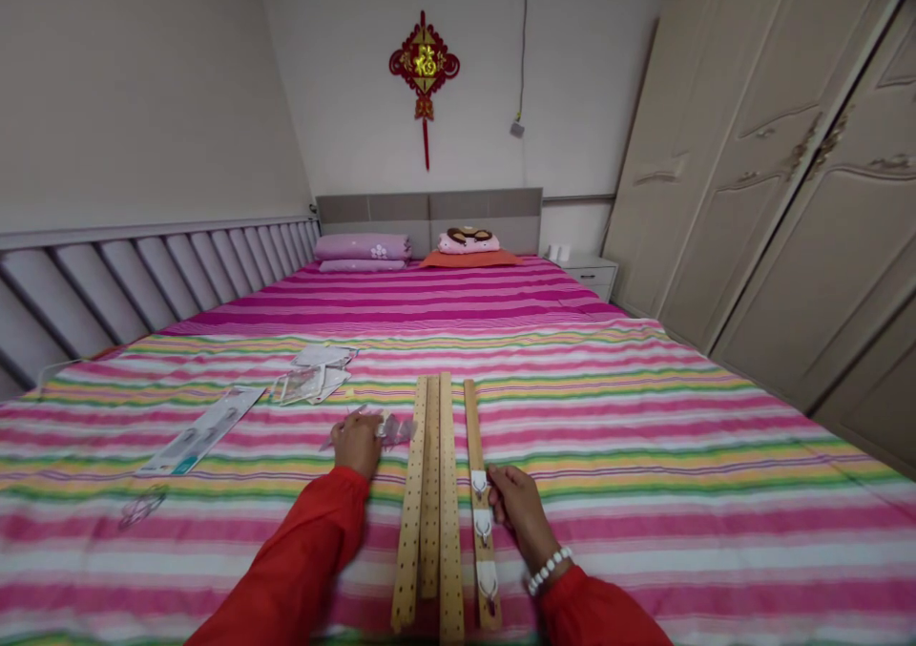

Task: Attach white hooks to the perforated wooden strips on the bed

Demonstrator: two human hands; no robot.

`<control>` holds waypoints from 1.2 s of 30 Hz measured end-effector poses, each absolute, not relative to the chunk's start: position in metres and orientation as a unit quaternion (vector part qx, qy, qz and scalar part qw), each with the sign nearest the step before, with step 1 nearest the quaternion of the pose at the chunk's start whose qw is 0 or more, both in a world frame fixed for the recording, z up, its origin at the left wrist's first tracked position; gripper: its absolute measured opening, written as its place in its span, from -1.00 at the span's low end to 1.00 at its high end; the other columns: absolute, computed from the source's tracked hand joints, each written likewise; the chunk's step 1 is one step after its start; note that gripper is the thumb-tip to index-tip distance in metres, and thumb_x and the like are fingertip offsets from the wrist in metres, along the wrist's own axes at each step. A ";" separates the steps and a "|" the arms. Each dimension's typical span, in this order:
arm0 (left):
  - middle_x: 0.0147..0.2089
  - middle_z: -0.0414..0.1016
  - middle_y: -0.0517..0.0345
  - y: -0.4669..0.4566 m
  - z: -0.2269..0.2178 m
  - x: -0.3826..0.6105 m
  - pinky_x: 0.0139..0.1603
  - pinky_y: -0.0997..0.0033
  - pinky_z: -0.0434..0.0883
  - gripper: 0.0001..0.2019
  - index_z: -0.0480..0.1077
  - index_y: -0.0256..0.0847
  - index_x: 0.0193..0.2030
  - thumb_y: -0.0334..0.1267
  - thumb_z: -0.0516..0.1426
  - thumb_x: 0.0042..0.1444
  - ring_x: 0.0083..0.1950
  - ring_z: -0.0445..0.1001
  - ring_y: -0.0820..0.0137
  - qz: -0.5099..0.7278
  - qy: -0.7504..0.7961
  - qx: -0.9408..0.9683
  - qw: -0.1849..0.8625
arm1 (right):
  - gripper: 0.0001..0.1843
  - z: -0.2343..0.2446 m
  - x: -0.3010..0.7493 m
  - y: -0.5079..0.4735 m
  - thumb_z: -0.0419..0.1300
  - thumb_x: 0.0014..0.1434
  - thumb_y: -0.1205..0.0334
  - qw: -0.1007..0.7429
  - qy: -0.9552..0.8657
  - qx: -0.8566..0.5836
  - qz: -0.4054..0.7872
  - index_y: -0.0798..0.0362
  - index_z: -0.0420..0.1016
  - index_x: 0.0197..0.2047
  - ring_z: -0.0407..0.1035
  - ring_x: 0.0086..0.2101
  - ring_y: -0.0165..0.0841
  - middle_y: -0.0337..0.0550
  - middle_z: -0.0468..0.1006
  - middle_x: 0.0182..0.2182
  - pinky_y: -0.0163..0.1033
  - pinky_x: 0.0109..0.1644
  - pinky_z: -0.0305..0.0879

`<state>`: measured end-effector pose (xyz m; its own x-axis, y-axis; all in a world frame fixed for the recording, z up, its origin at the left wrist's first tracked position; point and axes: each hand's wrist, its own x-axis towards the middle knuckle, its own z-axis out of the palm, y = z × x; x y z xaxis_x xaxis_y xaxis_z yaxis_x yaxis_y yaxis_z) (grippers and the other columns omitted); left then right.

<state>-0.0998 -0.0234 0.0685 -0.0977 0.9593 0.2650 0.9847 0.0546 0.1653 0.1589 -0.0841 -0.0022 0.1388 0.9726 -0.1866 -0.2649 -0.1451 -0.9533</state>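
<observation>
Several long wooden strips with rows of holes (431, 493) lie lengthwise on the striped bed cover (644, 455). The rightmost strip (478, 493) carries three white hooks. My right hand (521, 510), with a white bead bracelet, rests against that strip beside the topmost hook (479, 482), fingers curled. My left hand (357, 444) lies left of the strips, fingers closed on clear plastic wrapping (395, 428).
Clear plastic packets (315, 379) and a long flat package (204, 431) lie on the bed to the left. Pillows (364, 250) sit at the headboard. A padded wall panel (143, 283) runs along the left, a wardrobe (787, 197) along the right.
</observation>
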 end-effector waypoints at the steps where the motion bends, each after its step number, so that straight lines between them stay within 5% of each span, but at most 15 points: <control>1: 0.01 0.57 -0.03 -0.023 0.068 -0.100 0.12 0.06 0.15 -0.64 0.52 -0.14 -0.06 -0.45 0.09 0.01 0.18 0.34 0.12 -0.153 -0.721 -0.674 0.048 | -0.59 -0.002 0.159 -0.084 0.24 -0.06 -0.08 0.553 -0.346 -0.513 0.558 0.02 0.26 -0.67 -0.05 -0.85 -0.58 -0.38 0.28 -0.86 -0.38 -0.76 -0.27; 11: -0.08 0.59 0.00 -0.030 0.066 -0.104 0.04 0.10 0.16 -0.72 0.54 -0.13 -0.17 -0.44 0.09 0.03 0.09 0.38 0.14 -0.186 -0.712 -0.674 0.068 | -0.60 -0.004 0.160 -0.084 0.24 -0.06 -0.07 0.557 -0.349 -0.509 0.556 0.02 0.26 -0.67 -0.01 -0.85 -0.58 -0.38 0.30 -0.84 -0.38 -0.75 -0.23; 17: 0.09 0.49 -0.02 -0.031 0.061 -0.106 0.06 0.07 0.21 -0.84 0.52 -0.19 -0.30 -0.39 0.11 0.04 0.15 0.32 0.10 -0.246 -0.706 -0.661 0.067 | -0.62 -0.004 0.160 -0.083 0.22 -0.06 -0.05 0.555 -0.351 -0.509 0.556 0.00 0.25 -0.67 -0.06 -0.85 -0.57 -0.39 0.25 -0.88 -0.37 -0.75 -0.27; 25: -0.02 0.46 -0.08 -0.037 0.052 -0.125 0.13 0.05 0.29 -0.90 0.44 -0.18 -0.48 -0.34 0.12 0.00 0.06 0.37 0.14 -0.424 -0.675 -0.603 0.023 | -0.63 -0.002 0.159 -0.084 0.22 -0.06 -0.03 0.555 -0.357 -0.509 0.552 0.01 0.26 -0.68 -0.06 -0.84 -0.56 -0.39 0.23 -0.88 -0.37 -0.74 -0.27; 30: -0.23 0.44 -0.03 -0.041 0.057 -0.133 0.05 0.11 0.37 -0.85 0.42 -0.19 -0.55 -0.19 0.18 -0.08 -0.04 0.41 0.18 -0.523 -0.648 -0.545 -0.099 | -0.63 0.001 0.158 -0.087 0.22 -0.05 -0.01 0.559 -0.357 -0.508 0.549 0.02 0.26 -0.68 -0.07 -0.84 -0.56 -0.40 0.23 -0.89 -0.37 -0.73 -0.27; 36: -0.49 0.44 0.22 -0.060 0.070 -0.107 -0.36 0.43 0.43 -0.75 0.44 -0.25 -0.41 -0.14 0.31 -0.18 -0.45 0.42 0.46 -0.566 -0.561 -0.399 -0.454 | -0.63 0.003 0.160 -0.090 0.30 -0.12 -0.03 0.580 -0.344 -0.484 0.559 0.05 0.32 -0.64 -0.03 -0.83 -0.58 -0.38 0.30 -0.83 -0.39 -0.73 -0.28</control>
